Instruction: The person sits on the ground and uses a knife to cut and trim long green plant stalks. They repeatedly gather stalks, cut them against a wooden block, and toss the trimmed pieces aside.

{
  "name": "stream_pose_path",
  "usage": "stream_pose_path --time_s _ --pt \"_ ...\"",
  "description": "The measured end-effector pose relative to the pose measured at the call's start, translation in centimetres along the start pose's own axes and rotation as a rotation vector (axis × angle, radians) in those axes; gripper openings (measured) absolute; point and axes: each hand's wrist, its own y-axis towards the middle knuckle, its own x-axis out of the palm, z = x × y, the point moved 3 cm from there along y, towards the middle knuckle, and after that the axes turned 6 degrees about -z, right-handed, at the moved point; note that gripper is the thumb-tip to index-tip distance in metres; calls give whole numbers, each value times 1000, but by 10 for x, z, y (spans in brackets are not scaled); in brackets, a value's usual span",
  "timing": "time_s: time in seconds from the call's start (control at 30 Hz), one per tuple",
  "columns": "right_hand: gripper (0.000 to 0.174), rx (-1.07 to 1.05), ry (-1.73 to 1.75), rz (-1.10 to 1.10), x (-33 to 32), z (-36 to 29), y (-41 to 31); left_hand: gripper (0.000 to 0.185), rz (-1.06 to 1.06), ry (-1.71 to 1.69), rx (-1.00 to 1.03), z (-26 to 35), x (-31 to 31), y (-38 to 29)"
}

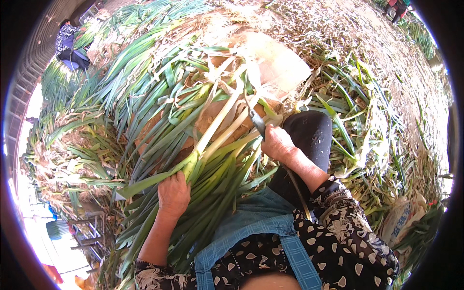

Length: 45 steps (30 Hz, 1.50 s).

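My left hand (174,193) is closed around the green leaf bases of a long leek or large green onion (214,132), whose pale stem slants up and away to the right. My right hand (277,143) grips the dark handle of a tool (257,121) with a thin, curved metal end, which lies by the stems near their root end. A second pale stem runs alongside the first. Many more green leaves (214,203) hang over my lap, on a blue checked apron (253,224). Brown sheet material (221,116) shows beneath the stems.
Heaps of leeks or green onions (145,69) spread ahead and left. Stripped leaves (348,119) pile up at my right, beyond my knee (308,134). A printed sack (398,217) lies at lower right. One person (69,47) sits at upper left; another (397,8) is at upper right.
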Motion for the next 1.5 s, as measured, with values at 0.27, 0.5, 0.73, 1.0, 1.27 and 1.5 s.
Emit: stream_pose_path --time_s 0.27,0.5,0.73,1.0,1.27,1.5 --pt "26 73 79 107 3 16 10 41 85 71 21 0 28 -15" --pt "28 144 118 59 -16 26 1 50 -420 22 52 12 3 -5" --pt "27 -158 229 -148 10 -27 36 38 -17 -402 37 -42 -28 171" --pt "35 -38 332 -254 54 -13 71 42 -36 29 -287 -67 97 264" --pt "38 -215 136 -132 46 -44 40 50 -190 -327 -341 -53 69 213" --pt "36 -309 -24 -237 43 -70 12 30 5 -75 -187 -40 39 160"
